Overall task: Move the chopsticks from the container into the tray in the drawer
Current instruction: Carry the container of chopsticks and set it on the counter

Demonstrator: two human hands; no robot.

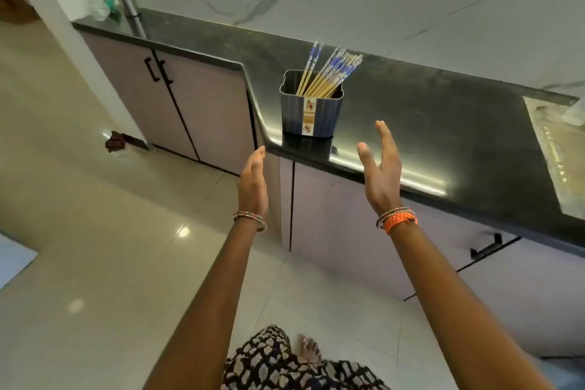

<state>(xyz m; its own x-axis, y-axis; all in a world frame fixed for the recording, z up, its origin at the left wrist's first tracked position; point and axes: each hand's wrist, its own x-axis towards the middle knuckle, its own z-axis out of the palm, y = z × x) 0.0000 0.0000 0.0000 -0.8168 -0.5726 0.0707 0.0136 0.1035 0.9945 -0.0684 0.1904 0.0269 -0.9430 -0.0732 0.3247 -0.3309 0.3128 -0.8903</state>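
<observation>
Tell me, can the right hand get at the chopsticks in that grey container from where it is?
Probably yes. The right hand is open and empty, with nothing between it and the container. The chopsticks stick up out of its open top, free to grab.

Bright, soft focus; glare streak on countertop [411, 123]; wide-angle edge bending.
</observation>
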